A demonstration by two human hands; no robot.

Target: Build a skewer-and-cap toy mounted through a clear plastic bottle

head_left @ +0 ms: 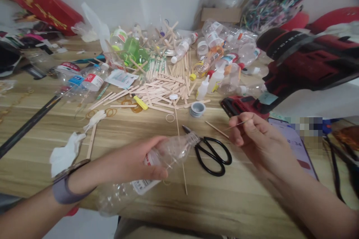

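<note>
My left hand (140, 162) is wrapped round a clear plastic bottle (171, 149) with a white and red label, tilted so its uncapped neck points up and right. A long thin wooden stick (184, 179) crosses the bottle below the neck; whether it pierces the bottle or lies behind it, I cannot tell. Fingertips of my right hand (249, 130) pinch a thin, light-coloured stick-like piece (239, 123), apart from the bottle. Black-handled scissors (214, 157) lie between the hands, their blades partly behind the bottle neck. A white bottle cap (173, 97) rests near the stick's far end.
Loose wooden craft sticks (159, 91), a yellow-handled cutter (140, 102), a grey tape roll (198, 109) and small glue bottles (202, 89) lie ahead. Empty bottles (215, 37) pile up behind. A red and black power drill (303, 59) stands at right beside a phone (294, 145).
</note>
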